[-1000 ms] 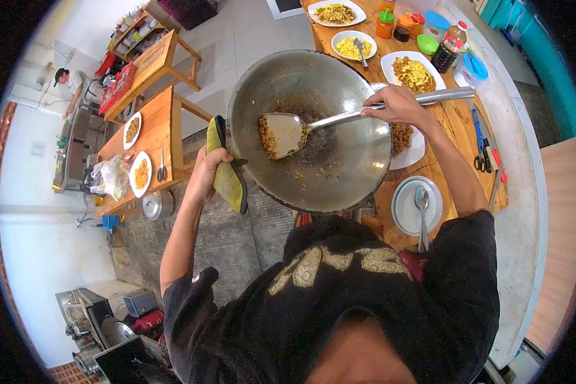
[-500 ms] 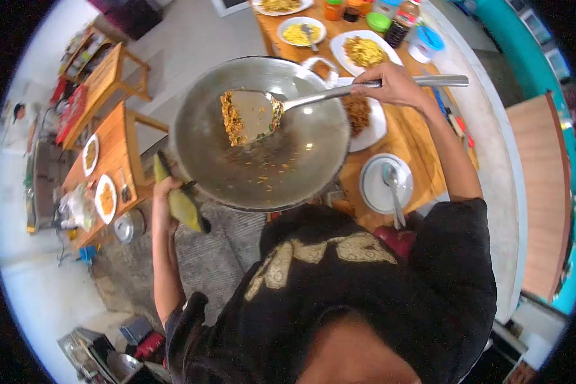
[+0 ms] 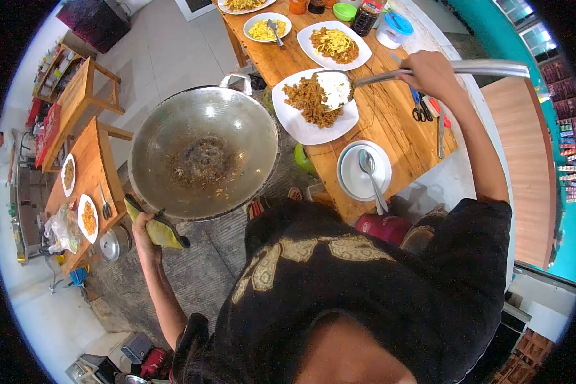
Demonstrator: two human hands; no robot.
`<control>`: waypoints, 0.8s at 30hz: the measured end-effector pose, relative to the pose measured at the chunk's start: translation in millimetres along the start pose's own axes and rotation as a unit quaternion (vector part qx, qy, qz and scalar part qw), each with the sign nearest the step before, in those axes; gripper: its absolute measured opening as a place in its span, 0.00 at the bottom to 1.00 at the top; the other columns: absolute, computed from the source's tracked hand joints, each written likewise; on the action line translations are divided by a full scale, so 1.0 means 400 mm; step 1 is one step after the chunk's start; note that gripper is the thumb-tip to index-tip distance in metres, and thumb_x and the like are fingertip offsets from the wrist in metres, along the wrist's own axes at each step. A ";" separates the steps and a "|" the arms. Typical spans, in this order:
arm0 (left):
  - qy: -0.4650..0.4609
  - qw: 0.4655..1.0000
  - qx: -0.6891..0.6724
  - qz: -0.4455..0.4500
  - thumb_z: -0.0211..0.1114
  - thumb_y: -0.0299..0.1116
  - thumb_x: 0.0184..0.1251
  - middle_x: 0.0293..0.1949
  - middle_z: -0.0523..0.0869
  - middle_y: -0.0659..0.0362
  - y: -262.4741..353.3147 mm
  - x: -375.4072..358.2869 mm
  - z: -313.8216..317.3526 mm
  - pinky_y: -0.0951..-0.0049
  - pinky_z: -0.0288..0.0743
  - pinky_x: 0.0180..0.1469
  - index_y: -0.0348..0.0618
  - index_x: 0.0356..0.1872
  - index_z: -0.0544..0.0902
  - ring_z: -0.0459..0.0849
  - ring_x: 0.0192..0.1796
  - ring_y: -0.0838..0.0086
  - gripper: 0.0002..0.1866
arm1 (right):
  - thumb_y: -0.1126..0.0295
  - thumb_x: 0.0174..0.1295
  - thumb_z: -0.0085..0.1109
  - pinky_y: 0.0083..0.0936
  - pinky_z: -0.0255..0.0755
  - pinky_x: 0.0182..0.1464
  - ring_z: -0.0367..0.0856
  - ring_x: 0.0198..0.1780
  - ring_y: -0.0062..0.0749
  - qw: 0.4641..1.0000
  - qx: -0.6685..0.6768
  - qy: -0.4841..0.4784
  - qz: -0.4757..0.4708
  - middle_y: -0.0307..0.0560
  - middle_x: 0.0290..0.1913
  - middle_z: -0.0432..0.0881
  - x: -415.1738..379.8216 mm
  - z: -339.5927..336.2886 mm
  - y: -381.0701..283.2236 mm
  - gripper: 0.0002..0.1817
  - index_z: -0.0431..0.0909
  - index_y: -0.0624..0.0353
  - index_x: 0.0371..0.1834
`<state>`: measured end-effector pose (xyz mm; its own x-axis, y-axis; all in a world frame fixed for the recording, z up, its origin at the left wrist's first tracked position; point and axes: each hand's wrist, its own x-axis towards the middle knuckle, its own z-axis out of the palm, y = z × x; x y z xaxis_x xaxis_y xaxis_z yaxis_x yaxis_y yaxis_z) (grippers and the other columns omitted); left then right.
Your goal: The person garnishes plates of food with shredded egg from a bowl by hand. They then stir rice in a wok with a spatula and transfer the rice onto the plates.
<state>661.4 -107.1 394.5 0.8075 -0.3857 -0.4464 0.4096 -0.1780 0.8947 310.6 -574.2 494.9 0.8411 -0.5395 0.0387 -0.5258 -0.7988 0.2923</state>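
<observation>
My left hand (image 3: 146, 233) is closed around the near handle of a large metal wok (image 3: 173, 128), with a folded yellow-green cloth (image 3: 163, 235) between palm and handle. Brown residue and a few loose grains stick to the wok's bottom. In my right hand (image 3: 429, 72) is the long handle of a metal spatula (image 3: 390, 77). Its blade, bright with glare, rests on or just over the fried rice (image 3: 310, 99) heaped on a white square plate (image 3: 291, 125) on the wooden table.
Along the table (image 3: 390, 121) stand a plate of rice topped with egg strips (image 3: 335, 46), a bowl of egg strips (image 3: 262, 29), stacked bowls with spoons (image 3: 347, 182), scissors (image 3: 418, 110) and a blue-lidded tub (image 3: 393, 29). Another table (image 3: 99, 160) with plates is at left.
The spatula has moved right, out of the wok and onto the plate; the rice it carried now lies there. The wok has shifted left, away from the table.
</observation>
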 end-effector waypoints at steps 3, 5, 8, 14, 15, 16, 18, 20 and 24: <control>-0.009 1.000 -0.023 0.005 0.52 0.31 0.50 0.31 0.76 0.60 -0.016 0.006 -0.011 0.74 0.71 0.33 0.36 0.42 0.70 0.76 0.30 0.73 0.16 | 0.64 0.48 0.56 0.35 0.71 0.27 0.78 0.26 0.44 0.990 -0.074 0.073 -0.094 0.51 0.20 0.77 0.040 0.009 -0.062 0.11 0.76 0.60 0.16; 0.003 0.999 -0.045 0.001 0.52 0.31 0.50 0.32 0.76 0.59 -0.025 0.005 -0.006 0.74 0.71 0.34 0.36 0.42 0.70 0.76 0.31 0.72 0.16 | 0.69 0.46 0.53 0.33 0.69 0.27 0.76 0.26 0.42 0.980 -0.061 0.110 -0.154 0.50 0.20 0.74 0.054 0.007 -0.084 0.07 0.71 0.60 0.16; 0.004 0.998 -0.054 -0.015 0.54 0.34 0.51 0.25 0.73 0.62 -0.025 -0.014 0.008 0.74 0.70 0.29 0.43 0.33 0.71 0.75 0.25 0.74 0.09 | 0.72 0.45 0.52 0.32 0.67 0.27 0.75 0.27 0.40 0.947 -0.044 0.185 -0.257 0.48 0.21 0.73 0.068 0.011 -0.093 0.03 0.70 0.59 0.20; 0.025 0.999 -0.048 -0.002 0.55 0.36 0.51 0.22 0.71 0.64 -0.015 -0.039 0.032 0.74 0.69 0.25 0.45 0.30 0.71 0.74 0.23 0.74 0.08 | 0.73 0.44 0.53 0.32 0.66 0.28 0.74 0.29 0.39 0.960 -0.108 0.138 -0.220 0.46 0.22 0.72 0.076 -0.033 -0.106 0.03 0.69 0.58 0.19; 0.020 0.999 -0.045 0.011 0.55 0.36 0.51 0.22 0.71 0.64 -0.015 -0.040 0.031 0.74 0.69 0.25 0.45 0.30 0.72 0.74 0.23 0.74 0.08 | 0.72 0.44 0.53 0.33 0.66 0.28 0.74 0.28 0.38 0.962 -0.109 0.132 -0.212 0.46 0.22 0.72 0.074 -0.034 -0.104 0.04 0.69 0.58 0.19; 0.020 0.999 -0.046 0.005 0.56 0.36 0.50 0.22 0.71 0.64 -0.028 -0.028 0.020 0.74 0.69 0.25 0.45 0.30 0.71 0.73 0.23 0.75 0.09 | 0.72 0.44 0.53 0.33 0.67 0.28 0.74 0.28 0.38 0.965 -0.110 0.126 -0.202 0.46 0.21 0.72 0.070 -0.032 -0.099 0.04 0.70 0.58 0.18; 0.014 0.999 -0.044 -0.013 0.56 0.36 0.50 0.23 0.72 0.64 -0.032 -0.019 0.013 0.74 0.70 0.26 0.45 0.31 0.71 0.73 0.23 0.75 0.09 | 0.72 0.44 0.54 0.32 0.68 0.28 0.75 0.28 0.38 0.969 -0.112 0.114 -0.188 0.46 0.21 0.72 0.063 -0.036 -0.093 0.05 0.70 0.57 0.17; 0.003 0.999 -0.043 -0.020 0.54 0.35 0.50 0.26 0.73 0.62 -0.029 -0.011 0.005 0.74 0.71 0.29 0.42 0.35 0.71 0.75 0.26 0.74 0.12 | 0.72 0.44 0.54 0.32 0.68 0.27 0.75 0.27 0.37 0.973 -0.110 0.102 -0.173 0.46 0.20 0.72 0.053 -0.038 -0.092 0.05 0.70 0.57 0.16; -0.021 0.999 -0.046 -0.004 0.51 0.32 0.51 0.33 0.76 0.59 -0.022 -0.008 0.009 0.73 0.73 0.35 0.37 0.43 0.70 0.77 0.33 0.72 0.16 | 0.71 0.44 0.54 0.30 0.70 0.27 0.77 0.26 0.37 0.971 -0.116 0.118 -0.173 0.47 0.20 0.75 0.038 -0.024 -0.082 0.05 0.73 0.58 0.15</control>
<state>653.9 -107.4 388.1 0.7857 -0.4231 -0.4513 0.4551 -0.0987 0.8849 341.8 -553.6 494.9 0.9823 -0.1516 0.1102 -0.1871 -0.8249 0.5335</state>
